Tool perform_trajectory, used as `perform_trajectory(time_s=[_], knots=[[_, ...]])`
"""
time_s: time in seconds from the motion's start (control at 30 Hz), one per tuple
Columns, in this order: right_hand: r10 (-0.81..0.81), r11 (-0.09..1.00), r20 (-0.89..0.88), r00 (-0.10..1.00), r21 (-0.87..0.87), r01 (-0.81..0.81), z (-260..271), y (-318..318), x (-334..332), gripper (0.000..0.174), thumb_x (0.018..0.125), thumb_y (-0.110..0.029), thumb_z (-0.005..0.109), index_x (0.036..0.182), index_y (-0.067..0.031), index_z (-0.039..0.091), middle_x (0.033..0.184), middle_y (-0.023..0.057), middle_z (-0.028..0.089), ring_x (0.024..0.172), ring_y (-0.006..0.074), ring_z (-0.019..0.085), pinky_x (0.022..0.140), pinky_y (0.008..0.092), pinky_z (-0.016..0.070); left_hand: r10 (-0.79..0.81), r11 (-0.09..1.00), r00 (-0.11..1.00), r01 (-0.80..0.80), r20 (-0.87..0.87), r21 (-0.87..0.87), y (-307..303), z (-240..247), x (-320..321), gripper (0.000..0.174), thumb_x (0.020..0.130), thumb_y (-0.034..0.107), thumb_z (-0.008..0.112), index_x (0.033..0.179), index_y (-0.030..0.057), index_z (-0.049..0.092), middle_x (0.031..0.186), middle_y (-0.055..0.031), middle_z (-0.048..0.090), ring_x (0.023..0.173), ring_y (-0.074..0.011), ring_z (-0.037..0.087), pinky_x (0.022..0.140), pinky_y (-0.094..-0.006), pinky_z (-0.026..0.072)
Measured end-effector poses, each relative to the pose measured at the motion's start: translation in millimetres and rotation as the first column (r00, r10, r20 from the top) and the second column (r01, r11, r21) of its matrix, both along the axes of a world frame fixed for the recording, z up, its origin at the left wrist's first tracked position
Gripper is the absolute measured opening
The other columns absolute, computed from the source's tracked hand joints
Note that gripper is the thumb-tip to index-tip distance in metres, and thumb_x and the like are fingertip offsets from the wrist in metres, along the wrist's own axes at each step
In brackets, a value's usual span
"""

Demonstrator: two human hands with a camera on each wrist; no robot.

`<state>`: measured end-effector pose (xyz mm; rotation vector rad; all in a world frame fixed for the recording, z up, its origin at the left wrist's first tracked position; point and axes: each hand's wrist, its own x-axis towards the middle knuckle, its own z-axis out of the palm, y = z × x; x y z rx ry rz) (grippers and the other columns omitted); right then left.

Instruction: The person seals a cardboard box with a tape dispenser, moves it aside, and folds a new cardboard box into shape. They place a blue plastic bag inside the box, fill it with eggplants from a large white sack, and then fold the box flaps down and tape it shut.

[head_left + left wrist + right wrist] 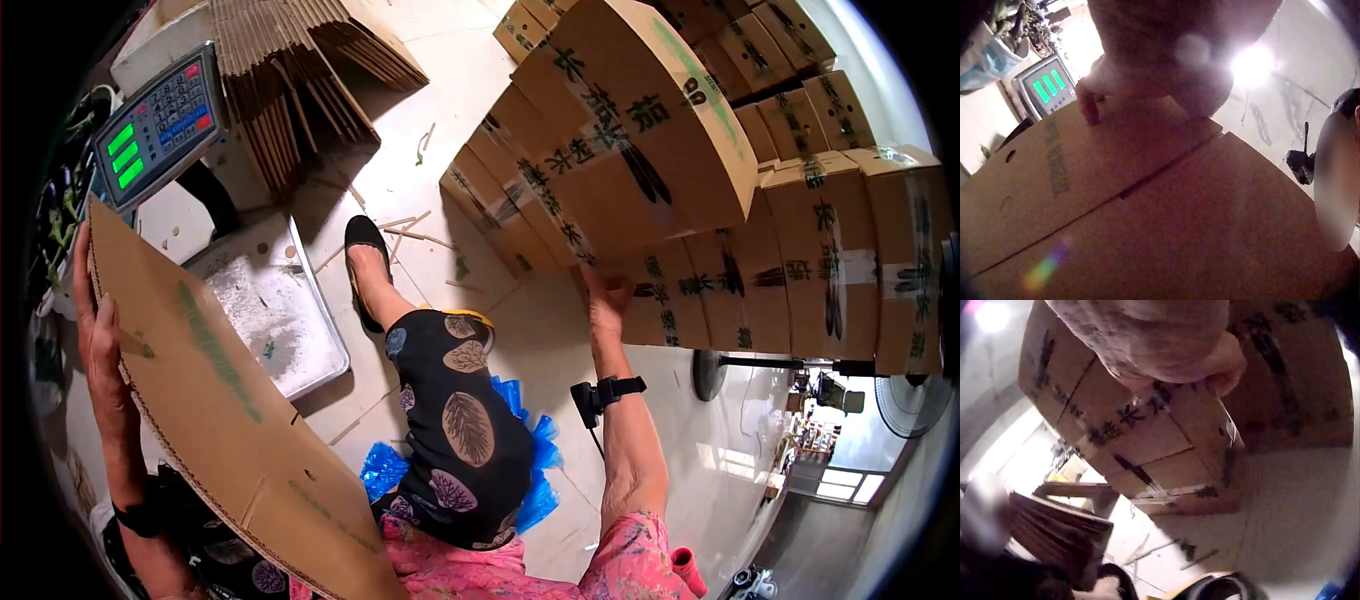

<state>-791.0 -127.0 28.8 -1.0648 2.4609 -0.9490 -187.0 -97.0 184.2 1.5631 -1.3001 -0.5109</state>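
Left hand (pixel 100 335): grips the edge of a flat cardboard sheet (pixel 225 400), a fingertip curled over it.
Right hand (pixel 607 300): touches the carton stack (pixel 640 160); finger closure cannot be told.
Sheet: tilted, well apart from the stack.
Around: scale display (pixel 160 125) and scale platform (pixel 275 310) just beyond the sheet; folded cartons (pixel 300 80) behind.

We hold the left arm raised at our left side, forearm upright. The left hand (pixel 95 325) grips the sheet (pixel 220 400), with fingers (pixel 1089 107) curled over its edge. The right arm extends forward, nearly straight. The right hand (pixel 606 300) touches a box (pixel 665 300); its finger position is unclear.
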Motion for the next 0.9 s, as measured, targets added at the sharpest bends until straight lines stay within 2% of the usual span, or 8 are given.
perform_trajectory(time_s=[0.1,0.27,0.37,0.5,0.53,0.63,0.7,0.9], knots=[[0.089,0.983,-0.201,0.975,-0.140,-0.119,9,-14,12,0.082,0.074,-0.061,0.072,0.126,0.0014,0.059,0.115,0.0204,0.067,0.105,0.0383,0.063,0.094,0.0466,0.0476,0.013,1.000,0.993,-0.015,0.118,0.017,-5,-8,16,0.071,0.095,0.041,0.050,0.157,0.0161,0.027,0.164,-0.0091,0.021,0.151,-0.0276,0.020,0.122,-0.0479,0.0196],[-0.023,0.998,-0.305,0.952,-0.068,0.003,9,-43,22,0.074,0.082,-0.058,0.069,0.124,0.0021,0.058,0.117,0.0270,0.065,0.105,0.0407,0.064,0.089,0.0491,0.0494,-0.024,0.999,0.986,0.028,0.164,-0.019,-5,-17,29,0.070,0.095,0.040,0.048,0.157,0.0132,0.028,0.163,-0.0104,0.024,0.150,-0.0278,0.023,0.122,-0.0455,0.0201],[0.064,0.998,-0.182,0.981,0.030,-0.059,34,-34,40,0.062,0.090,-0.053,0.064,0.122,0.0004,0.060,0.119,0.0282,0.064,0.105,0.0420,0.063,0.089,0.0487,0.0494,-0.025,1.000,0.996,0.026,0.089,-0.015,-1,-12,24,0.072,0.093,0.037,0.050,0.156,0.0093,0.028,0.161,-0.0129,0.027,0.149,-0.0272,0.025,0.121,-0.0425,0.0202],[0.280,0.959,-0.374,0.884,0.077,-0.271,-1,-21,4,0.050,0.091,-0.043,0.063,0.121,-0.0027,0.063,0.118,0.0301,0.064,0.105,0.0413,0.064,0.086,0.0468,0.0507,-0.075,0.997,0.986,0.069,-0.151,-0.046,1,0,4,0.073,0.091,0.033,0.052,0.155,0.0057,0.030,0.159,-0.0132,0.031,0.147,-0.0257,0.029,0.120,-0.0387,0.0213],[0.401,0.916,-0.421,0.814,0.172,-0.362,-14,-6,-12,0.049,0.090,-0.040,0.063,0.122,-0.0026,0.063,0.117,0.0307,0.063,0.104,0.0412,0.064,0.085,0.0460,0.0509,-0.086,0.996,0.995,0.085,-0.041,-0.018,1,-2,13,0.072,0.091,0.029,0.051,0.155,0.0051,0.030,0.158,-0.0125,0.032,0.146,-0.0248,0.030,0.119,-0.0375,0.0221],[0.583,0.749,-0.012,0.812,0.393,-0.533,12,-1,7,0.040,0.089,-0.027,0.067,0.117,0.0012,0.066,0.103,0.0203,0.073,0.096,0.0278,0.071,0.078,0.0368,0.0557,-0.114,0.991,0.993,0.115,0.014,-0.069,6,1,12,0.072,0.092,0.032,0.053,0.155,0.0044,0.030,0.158,-0.0137,0.033,0.145,-0.0255,0.031,0.118,-0.0373,0.0226],[0.522,0.804,0.281,0.805,0.155,-0.575,91,6,96,0.033,0.093,-0.024,0.068,0.115,0.0004,0.068,0.093,0.0101,0.074,0.086,0.0117,0.071,0.066,0.0265,0.0549,-0.108,0.991,0.994,0.110,0.034,-0.071,7,4,13,0.076,0.091,0.033,0.058,0.155,0.0027,0.028,0.156,-0.0156,0.034,0.144,-0.0270,0.033,0.117,-0.0374,0.0258],[0.882,0.373,0.376,0.285,-0.188,-0.908,256,46,295,0.046,0.090,-0.012,0.068,0.133,0.0027,0.057,0.119,0.0133,0.066,0.103,0.0177,0.064,0.087,0.0298,0.0529,-0.091,0.995,0.989,0.094,-0.113,0.019,19,20,4,0.093,0.089,0.049,0.065,0.156,0.0013,0.021,0.152,-0.0244,0.036,0.138,-0.0323,0.042,0.112,-0.0401,0.0360]])
